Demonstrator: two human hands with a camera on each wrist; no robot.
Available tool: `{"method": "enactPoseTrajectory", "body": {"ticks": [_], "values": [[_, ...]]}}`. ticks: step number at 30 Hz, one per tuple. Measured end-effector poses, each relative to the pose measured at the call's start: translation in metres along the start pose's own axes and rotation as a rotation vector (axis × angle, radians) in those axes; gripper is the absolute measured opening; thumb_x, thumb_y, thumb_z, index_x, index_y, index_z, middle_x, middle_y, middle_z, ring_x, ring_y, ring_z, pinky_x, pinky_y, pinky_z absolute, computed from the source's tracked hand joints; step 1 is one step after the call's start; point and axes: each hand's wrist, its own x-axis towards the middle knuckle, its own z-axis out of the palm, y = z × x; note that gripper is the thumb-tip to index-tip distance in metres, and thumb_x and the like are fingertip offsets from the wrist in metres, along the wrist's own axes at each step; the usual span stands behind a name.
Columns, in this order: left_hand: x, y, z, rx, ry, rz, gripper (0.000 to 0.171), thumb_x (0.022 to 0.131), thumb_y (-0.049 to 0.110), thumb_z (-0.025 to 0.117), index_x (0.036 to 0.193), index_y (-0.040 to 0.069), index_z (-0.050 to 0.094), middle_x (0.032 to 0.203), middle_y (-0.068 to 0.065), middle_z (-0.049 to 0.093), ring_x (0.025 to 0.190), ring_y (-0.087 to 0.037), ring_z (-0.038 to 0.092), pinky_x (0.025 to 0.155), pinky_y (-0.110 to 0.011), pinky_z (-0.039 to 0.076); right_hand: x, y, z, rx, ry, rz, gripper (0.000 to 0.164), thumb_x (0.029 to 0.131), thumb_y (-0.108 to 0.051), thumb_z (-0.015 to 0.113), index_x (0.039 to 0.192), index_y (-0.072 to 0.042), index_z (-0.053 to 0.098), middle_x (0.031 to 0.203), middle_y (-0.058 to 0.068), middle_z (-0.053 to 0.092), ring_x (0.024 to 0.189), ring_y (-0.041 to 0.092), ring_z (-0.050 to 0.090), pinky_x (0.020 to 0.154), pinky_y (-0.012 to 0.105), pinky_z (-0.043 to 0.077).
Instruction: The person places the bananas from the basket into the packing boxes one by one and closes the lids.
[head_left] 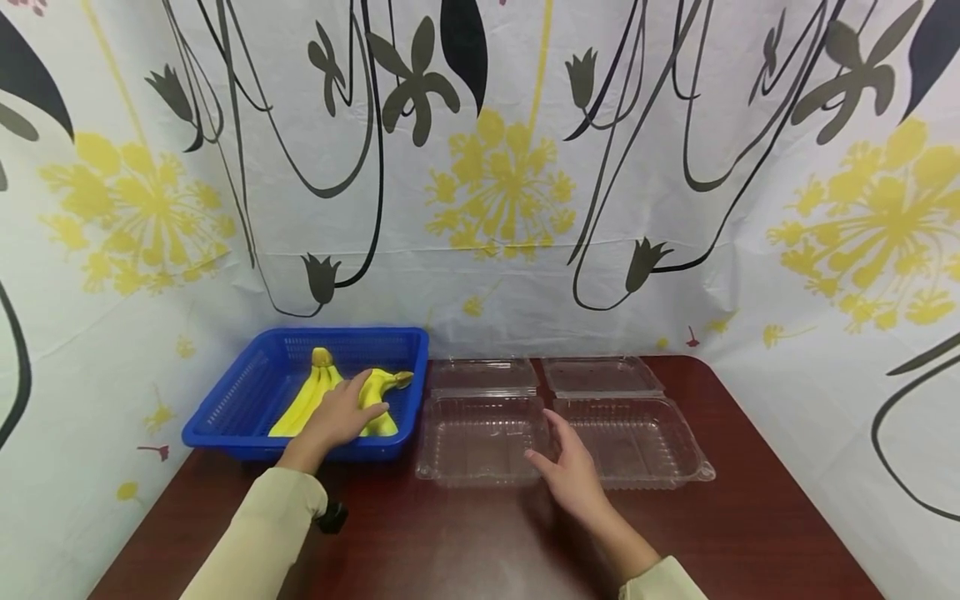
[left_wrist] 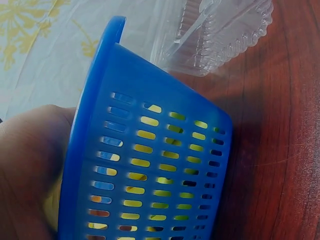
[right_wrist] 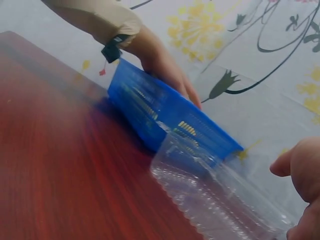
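A blue plastic basket on the left of the table holds yellow banana bunches. One bunch lies left of my left hand, and another bunch is just right of it. That hand reaches over the basket's near rim, its fingers and extended thumb right at the right bunch; its lower fingers are hidden. Two clear plastic clamshell boxes stand with lids raised, the left box beside the basket and the right box next to it. My right hand, thumb and fingers spread, hovers at the boxes' adjoining sides.
The left lid and right lid lean back toward a patterned cloth wall. The dark red wooden table carries everything. A black band is on the left wrist. Cloth walls also flank both sides.
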Motion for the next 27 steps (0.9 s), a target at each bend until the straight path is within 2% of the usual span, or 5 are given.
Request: {"method": "enactPoseTrajectory", "body": {"ticks": [7,13,16,21,27], "values": [[0.008,-0.002,0.001,0.021,-0.025,-0.01,0.072,0.097,0.041,0.053,0.15,-0.002,0.029,0.143,-0.033,0.038,0.13,-0.054,0.032,0.104,-0.065,0.026,-0.003,0.003,0.013,-0.055,0.073,-0.063,0.066,0.083,-0.003,0.074,0.141,0.001,0.044,0.144,0.026,0.042,0.131,0.043,0.04,0.103,0.058,0.034],[0.014,-0.007,0.0,-0.03,-0.076,-0.065,0.077,0.096,0.042,0.055,0.15,-0.004,0.025,0.143,-0.036,0.035,0.129,-0.057,0.032,0.102,-0.066,0.028,-0.005,0.008,0.024,-0.054,0.087,-0.047,0.066,0.081,-0.004,0.074,0.139,0.004,0.045,0.147,0.03,0.035,0.133,0.047,0.034,0.105,0.061,0.028],[0.016,-0.008,0.001,-0.064,-0.098,-0.07,0.08,0.096,0.043,0.056,0.151,-0.005,0.023,0.144,-0.036,0.034,0.129,-0.055,0.033,0.102,-0.064,0.03,-0.005,0.012,0.029,-0.046,0.105,-0.04,0.066,0.08,-0.005,0.074,0.139,0.004,0.045,0.147,0.031,0.034,0.133,0.048,0.034,0.106,0.061,0.027],[0.021,-0.005,0.002,-0.102,-0.129,-0.076,0.085,0.094,0.046,0.056,0.152,-0.005,0.02,0.15,-0.032,0.028,0.135,-0.053,0.026,0.106,-0.064,0.024,-0.005,0.021,0.032,-0.048,0.14,-0.057,0.064,0.081,-0.006,0.074,0.138,0.005,0.046,0.145,0.032,0.036,0.13,0.05,0.037,0.104,0.061,0.031],[0.024,-0.004,0.004,-0.082,-0.148,-0.152,0.088,0.093,0.052,0.055,0.153,-0.002,0.018,0.152,-0.03,0.023,0.135,-0.055,0.021,0.105,-0.066,0.022,-0.01,0.031,0.035,-0.055,0.137,-0.085,0.064,0.084,-0.01,0.073,0.138,0.008,0.044,0.139,0.032,0.044,0.128,0.049,0.04,0.103,0.06,0.033]]}}
